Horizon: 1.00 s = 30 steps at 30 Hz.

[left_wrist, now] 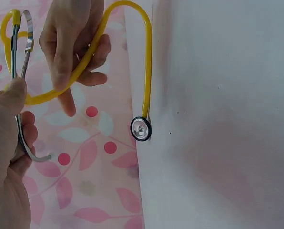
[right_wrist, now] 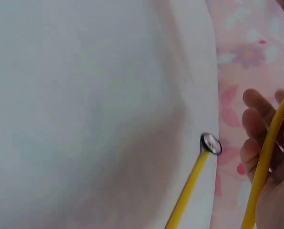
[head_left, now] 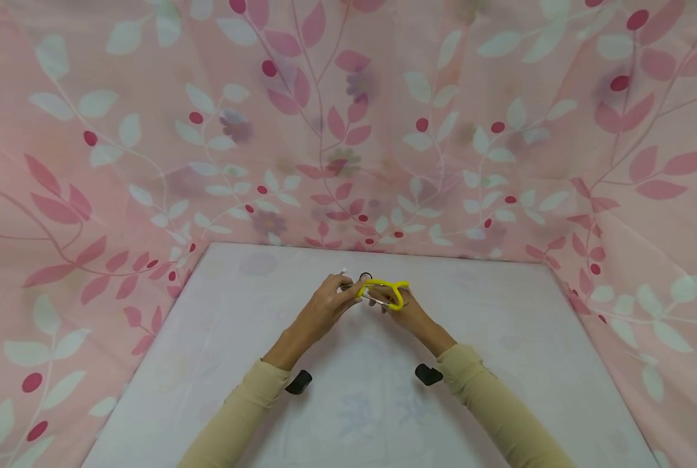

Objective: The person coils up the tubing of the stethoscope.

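Note:
A stethoscope with yellow tubing [left_wrist: 148,67] is held up between both hands over the far part of the table. My left hand [head_left: 327,300] pinches its metal ear tubes [left_wrist: 21,129] between thumb and curled fingers; one pale ear tip [left_wrist: 48,157] points out below. Across from it, my right hand [head_left: 408,313] holds the yellow tube, which runs along the palm with the fingers loosely curled about it in the right wrist view. The round chest piece [left_wrist: 141,129] with its black rim dangles free from the tube's end, apart from both hands.
A white-covered table [head_left: 219,390] lies under the hands. Pink cloth [head_left: 348,130] with a leaf pattern rises behind it and at both sides. One black piece [head_left: 299,382] sits beside the left wrist, another black piece [head_left: 428,374] beside the right.

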Each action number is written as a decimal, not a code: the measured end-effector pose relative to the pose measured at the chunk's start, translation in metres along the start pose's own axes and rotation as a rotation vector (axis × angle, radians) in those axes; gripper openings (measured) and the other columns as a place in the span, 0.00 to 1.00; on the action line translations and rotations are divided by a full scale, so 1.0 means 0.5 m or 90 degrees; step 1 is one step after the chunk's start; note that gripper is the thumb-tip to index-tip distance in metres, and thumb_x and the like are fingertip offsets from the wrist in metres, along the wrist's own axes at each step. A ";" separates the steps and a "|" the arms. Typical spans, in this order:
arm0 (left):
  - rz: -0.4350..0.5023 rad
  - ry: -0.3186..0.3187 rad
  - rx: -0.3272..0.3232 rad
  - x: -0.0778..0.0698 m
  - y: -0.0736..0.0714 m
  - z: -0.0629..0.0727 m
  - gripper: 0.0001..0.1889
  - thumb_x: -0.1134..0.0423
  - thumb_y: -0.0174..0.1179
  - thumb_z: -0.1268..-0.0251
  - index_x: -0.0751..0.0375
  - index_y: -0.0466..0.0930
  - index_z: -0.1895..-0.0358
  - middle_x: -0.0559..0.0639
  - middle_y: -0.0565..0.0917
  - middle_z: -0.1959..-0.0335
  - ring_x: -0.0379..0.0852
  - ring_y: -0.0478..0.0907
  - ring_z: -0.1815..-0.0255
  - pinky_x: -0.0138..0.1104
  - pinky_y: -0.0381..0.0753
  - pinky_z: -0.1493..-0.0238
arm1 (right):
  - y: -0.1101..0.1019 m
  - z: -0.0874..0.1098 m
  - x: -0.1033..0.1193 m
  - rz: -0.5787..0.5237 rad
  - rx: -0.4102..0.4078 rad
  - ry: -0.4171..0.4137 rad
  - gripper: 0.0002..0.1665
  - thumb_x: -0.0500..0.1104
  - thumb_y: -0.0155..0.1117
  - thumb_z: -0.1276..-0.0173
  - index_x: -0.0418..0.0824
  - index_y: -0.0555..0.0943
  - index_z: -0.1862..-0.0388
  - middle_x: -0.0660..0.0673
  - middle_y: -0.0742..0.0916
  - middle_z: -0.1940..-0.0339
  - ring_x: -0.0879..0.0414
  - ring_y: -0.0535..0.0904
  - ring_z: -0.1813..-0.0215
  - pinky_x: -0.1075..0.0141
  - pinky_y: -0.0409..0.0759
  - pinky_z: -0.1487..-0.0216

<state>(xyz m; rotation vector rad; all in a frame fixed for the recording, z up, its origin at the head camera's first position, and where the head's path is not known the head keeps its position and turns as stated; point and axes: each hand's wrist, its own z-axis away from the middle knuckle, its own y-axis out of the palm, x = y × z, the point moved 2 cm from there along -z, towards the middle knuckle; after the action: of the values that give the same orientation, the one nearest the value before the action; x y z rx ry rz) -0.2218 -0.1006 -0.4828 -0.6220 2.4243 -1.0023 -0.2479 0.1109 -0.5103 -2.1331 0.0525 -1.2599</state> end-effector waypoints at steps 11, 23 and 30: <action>-0.057 -0.062 -0.040 0.019 0.009 0.004 0.27 0.62 0.68 0.43 0.51 0.78 0.36 0.55 0.80 0.58 0.48 0.78 0.58 0.39 0.80 0.54 | 0.022 0.015 0.048 0.237 0.024 0.031 0.14 0.47 0.58 0.26 0.40 0.84 0.53 0.49 0.85 0.77 0.63 0.73 0.75 0.72 0.72 0.72; -0.115 -0.069 -0.026 0.022 0.025 0.005 0.26 0.54 0.62 0.37 0.50 0.76 0.34 0.56 0.81 0.60 0.50 0.79 0.61 0.41 0.80 0.56 | 0.008 0.028 0.106 0.246 0.085 0.049 0.11 0.46 0.63 0.29 0.39 0.85 0.60 0.55 0.79 0.81 0.66 0.69 0.79 0.75 0.69 0.75; -0.163 -0.072 -0.016 0.019 0.044 0.008 0.26 0.54 0.67 0.41 0.51 0.79 0.37 0.55 0.81 0.61 0.49 0.78 0.64 0.38 0.79 0.60 | 0.000 0.031 0.142 0.351 0.093 -0.058 0.06 0.40 0.65 0.33 0.42 0.79 0.70 0.54 0.75 0.82 0.64 0.67 0.77 0.73 0.68 0.71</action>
<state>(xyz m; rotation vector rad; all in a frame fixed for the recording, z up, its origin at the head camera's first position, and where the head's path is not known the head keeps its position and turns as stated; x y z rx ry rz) -0.2324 -0.0943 -0.5038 -0.9896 2.3021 -1.0061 -0.1975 0.0943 -0.4608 -1.8665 0.4621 -0.8141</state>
